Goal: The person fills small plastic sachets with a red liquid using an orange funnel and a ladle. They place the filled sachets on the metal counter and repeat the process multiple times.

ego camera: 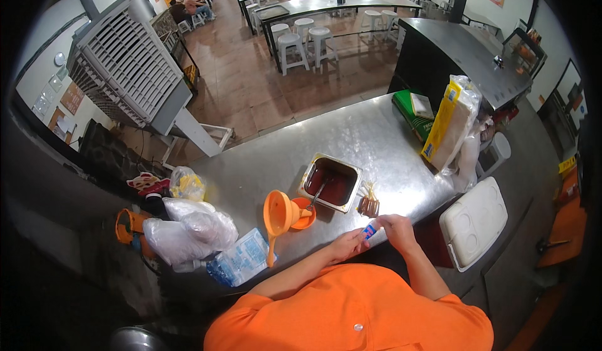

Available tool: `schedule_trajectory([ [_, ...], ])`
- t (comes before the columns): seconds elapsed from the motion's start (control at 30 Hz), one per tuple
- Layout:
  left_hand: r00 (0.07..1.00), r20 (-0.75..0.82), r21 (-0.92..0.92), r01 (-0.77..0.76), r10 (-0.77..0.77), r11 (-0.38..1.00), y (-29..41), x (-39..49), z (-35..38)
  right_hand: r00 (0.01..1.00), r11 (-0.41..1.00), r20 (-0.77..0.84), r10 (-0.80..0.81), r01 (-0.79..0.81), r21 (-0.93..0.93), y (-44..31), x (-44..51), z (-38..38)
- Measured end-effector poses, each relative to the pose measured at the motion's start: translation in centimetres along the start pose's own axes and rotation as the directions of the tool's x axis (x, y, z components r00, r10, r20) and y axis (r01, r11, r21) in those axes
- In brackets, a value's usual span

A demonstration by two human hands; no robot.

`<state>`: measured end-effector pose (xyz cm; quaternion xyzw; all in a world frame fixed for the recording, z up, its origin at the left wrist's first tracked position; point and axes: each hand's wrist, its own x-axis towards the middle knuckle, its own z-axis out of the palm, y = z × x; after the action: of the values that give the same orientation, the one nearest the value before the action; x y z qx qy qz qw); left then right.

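Observation:
Close to my body at the steel table's near edge, my left hand [345, 246] holds a small plastic packet [369, 231] with blue and red print. My right hand [397, 231] pinches the packet's upper end. Just beyond my hands lie several small brown-filled bags [369, 206] with pale, narrow tops. A square metal pan [358, 196] of dark red sauce [335, 172] stands farther back. The ladle [320, 192] leans out of it toward an orange cup [308, 220]. An orange funnel [277, 212] with a long handle lies tilted against that cup.
On the left of the steel table [263, 163] are a blue-and-white plastic pack [247, 257] and stuffed plastic bags [188, 233]. A green box [414, 113] and a yellow-and-clear package [451, 120] stand at the right. A white-lidded cooler [475, 224] sits to my right.

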<state>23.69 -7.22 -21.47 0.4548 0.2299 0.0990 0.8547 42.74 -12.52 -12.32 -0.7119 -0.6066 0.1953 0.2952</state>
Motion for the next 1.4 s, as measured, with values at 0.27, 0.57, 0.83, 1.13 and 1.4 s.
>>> schedule_trajectory([
  [0.27,0.982,0.036,-0.114,-0.182,0.187,0.977,4.1,0.8,2.2,0.999,0.996,-0.043,-0.005,0.009,0.091,-2.5,1.1,-2.1],
  [0.57,0.982,0.032,-0.087,-0.181,0.185,0.98,7.2,1.7,3.6,0.951,0.948,-0.062,-0.303,0.307,0.085,-3.4,2.4,-4.1],
  [0.83,0.979,0.074,0.001,-0.193,0.193,0.981,7.6,3.5,4.2,0.982,0.973,-0.123,-0.14,0.16,0.165,-2.4,2.6,-6.3],
  [1.13,0.975,0.133,0.008,-0.178,0.175,0.984,7.8,4.4,5.4,0.987,0.908,-0.146,0.063,0.004,0.42,-1.4,2.5,-7.6],
  [1.4,0.974,0.207,-0.055,-0.083,0.092,0.995,8.1,5.0,6.0,0.974,0.875,0.05,0.22,-0.22,0.432,0.6,1.4,-8.2],
])
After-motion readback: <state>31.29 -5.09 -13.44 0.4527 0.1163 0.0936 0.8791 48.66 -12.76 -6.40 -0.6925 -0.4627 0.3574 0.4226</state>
